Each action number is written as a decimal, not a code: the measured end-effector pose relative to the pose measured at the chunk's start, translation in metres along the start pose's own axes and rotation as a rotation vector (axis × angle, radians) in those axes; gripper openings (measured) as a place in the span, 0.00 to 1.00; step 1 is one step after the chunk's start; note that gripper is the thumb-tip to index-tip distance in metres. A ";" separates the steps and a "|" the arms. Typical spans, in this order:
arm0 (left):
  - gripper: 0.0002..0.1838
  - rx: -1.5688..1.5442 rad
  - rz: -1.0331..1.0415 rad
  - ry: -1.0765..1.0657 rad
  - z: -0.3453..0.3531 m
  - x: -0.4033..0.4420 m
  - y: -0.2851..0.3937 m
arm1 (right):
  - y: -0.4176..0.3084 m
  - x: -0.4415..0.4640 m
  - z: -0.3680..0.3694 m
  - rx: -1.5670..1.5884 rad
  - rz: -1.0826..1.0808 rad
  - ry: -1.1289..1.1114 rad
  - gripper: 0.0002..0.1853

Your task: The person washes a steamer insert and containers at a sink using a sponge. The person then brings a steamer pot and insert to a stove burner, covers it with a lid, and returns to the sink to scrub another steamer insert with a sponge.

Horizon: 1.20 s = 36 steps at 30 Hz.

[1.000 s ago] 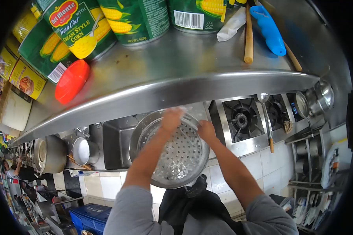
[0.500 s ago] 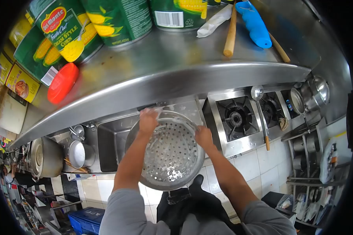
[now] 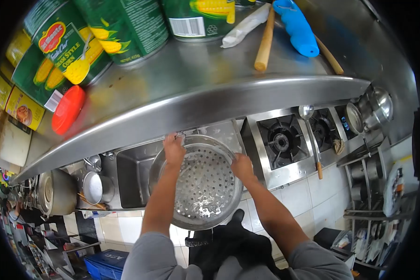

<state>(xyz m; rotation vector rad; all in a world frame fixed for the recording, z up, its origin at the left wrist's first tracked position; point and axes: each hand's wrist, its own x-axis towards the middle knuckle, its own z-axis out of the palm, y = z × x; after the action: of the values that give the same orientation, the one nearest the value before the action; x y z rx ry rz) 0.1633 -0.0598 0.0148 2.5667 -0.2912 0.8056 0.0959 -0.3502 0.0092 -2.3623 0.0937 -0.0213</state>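
A large round metal pan with a perforated plate lies tilted before me, over the right part of the sink area. My left hand is closed at its upper left rim, with something pale and partly hidden in the fingers, like a cloth. My right hand grips the pan's upper right rim, fingers curled over the edge. The perforated surface looks wet and shiny near its lower part.
Left of the pan are a sink basin, a small pot and a big pot. Gas burners and a ladle lie right. An overhead shelf bears corn cans. A person is far left.
My left hand has moved left and slightly down along the rim, and my right hand stays at the right rim. The camera view has shifted a little.
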 end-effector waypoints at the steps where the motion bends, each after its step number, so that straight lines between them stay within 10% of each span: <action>1: 0.16 -0.011 -0.032 0.011 0.001 -0.003 0.009 | 0.002 0.006 0.003 -0.067 0.003 -0.046 0.09; 5: 0.16 -0.044 0.153 0.083 0.033 0.020 0.057 | -0.005 0.039 -0.003 -0.138 -0.046 -0.160 0.12; 8: 0.21 -0.677 -0.162 -0.440 0.032 0.027 0.028 | -0.003 0.033 -0.006 -0.086 -0.011 -0.135 0.13; 10: 0.21 -0.228 0.239 -0.292 0.010 0.037 0.008 | 0.002 0.030 -0.003 -0.096 -0.030 -0.106 0.13; 18: 0.22 -0.227 0.387 -0.096 0.050 0.019 0.060 | -0.001 0.026 -0.009 -0.055 0.044 -0.086 0.13; 24: 0.20 -0.145 0.210 -0.088 0.043 0.014 0.052 | -0.004 0.022 -0.011 -0.049 0.095 -0.072 0.12; 30: 0.18 -0.531 0.496 -0.194 0.058 0.010 0.115 | 0.011 0.021 -0.005 0.031 0.002 0.002 0.08; 36: 0.19 -0.201 0.341 -0.150 0.055 0.012 0.086 | 0.014 0.021 0.004 0.026 0.081 0.001 0.14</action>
<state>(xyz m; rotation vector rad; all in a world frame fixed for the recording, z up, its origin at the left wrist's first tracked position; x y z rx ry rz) 0.1724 -0.1623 0.0107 2.4218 -0.8308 0.6581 0.1157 -0.3586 -0.0035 -2.3302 0.1886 0.0158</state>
